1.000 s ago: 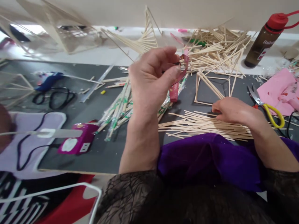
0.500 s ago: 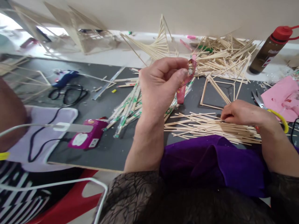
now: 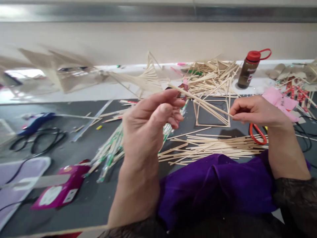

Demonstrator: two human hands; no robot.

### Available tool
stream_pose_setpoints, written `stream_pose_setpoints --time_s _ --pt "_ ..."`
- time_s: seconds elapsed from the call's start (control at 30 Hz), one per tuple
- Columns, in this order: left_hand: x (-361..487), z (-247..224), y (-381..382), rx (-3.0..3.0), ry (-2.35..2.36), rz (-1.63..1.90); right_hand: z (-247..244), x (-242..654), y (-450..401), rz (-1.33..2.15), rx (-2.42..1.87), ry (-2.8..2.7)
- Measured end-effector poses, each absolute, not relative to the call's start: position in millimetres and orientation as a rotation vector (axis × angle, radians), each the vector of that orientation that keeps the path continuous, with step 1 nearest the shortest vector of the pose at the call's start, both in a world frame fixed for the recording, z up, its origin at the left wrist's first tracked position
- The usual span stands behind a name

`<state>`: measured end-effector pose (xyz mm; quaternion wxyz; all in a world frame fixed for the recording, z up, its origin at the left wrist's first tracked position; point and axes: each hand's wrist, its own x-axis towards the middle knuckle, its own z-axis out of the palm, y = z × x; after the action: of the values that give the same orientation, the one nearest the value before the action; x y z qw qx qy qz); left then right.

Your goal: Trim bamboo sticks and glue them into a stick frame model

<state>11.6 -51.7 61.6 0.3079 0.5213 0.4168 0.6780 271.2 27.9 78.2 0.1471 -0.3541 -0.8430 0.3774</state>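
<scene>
My right hand (image 3: 250,110) pinches the right end of a thin wooden stick (image 3: 188,94) held up over the table. My left hand (image 3: 148,122) is raised at the stick's far left end, fingers loosely curled and apart. A pink strip (image 3: 185,85) shows just past the left fingertips; I cannot tell whether they touch it. Behind the held stick stands a square stick frame (image 3: 213,125) with slanting sticks across it. Below both hands, many loose sticks (image 3: 205,145) lie in a flat heap. The red handle of the scissors (image 3: 257,140) is beside the right wrist.
Sticks in green-printed wrappers (image 3: 111,152) lie left of my left forearm. Farther left are a blue glue gun (image 3: 37,122) and a magenta charger block (image 3: 61,186). At the back are a stick pile (image 3: 210,79), a fan-shaped stick model (image 3: 148,77) and a red-capped bottle (image 3: 249,71).
My right hand has risen from the loose sticks with one stick in its fingers. The left fingers have opened from a pinch. The view has tilted up and turned right.
</scene>
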Motion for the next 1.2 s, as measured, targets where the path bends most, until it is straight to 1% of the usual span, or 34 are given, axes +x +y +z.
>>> stream_pose_setpoints --time_s 0.17,0.3,0.4,0.5,0.63,0.77,1.0,1.1,1.2 --pt "34 74 -52 1.293 1.038 1.867 75 271 30 1.064 -0.867 -2.415" --pt "45 81 -39 1.214 1.013 1.93 68 269 34 0.999 -0.684 -2.409" --pt "45 82 -25 1.209 0.981 1.967 63 271 39 0.995 -0.64 -2.346" --pt "41 80 -11 1.204 1.011 1.975 58 273 45 1.019 -0.656 -2.281" --pt "37 73 1 1.175 1.075 1.95 55 271 49 0.944 -0.774 -2.271" --pt "40 68 5 1.22 1.154 1.949 53 259 45 0.925 -0.805 -2.283" --pt "49 60 3 1.323 1.434 1.909 49 242 47 0.802 -0.835 -2.343" --pt "56 59 1 1.415 1.572 1.947 53 249 55 0.88 -0.843 -2.343" --pt "62 59 1 1.5 1.554 1.988 60 258 61 1.037 -0.863 -2.348"
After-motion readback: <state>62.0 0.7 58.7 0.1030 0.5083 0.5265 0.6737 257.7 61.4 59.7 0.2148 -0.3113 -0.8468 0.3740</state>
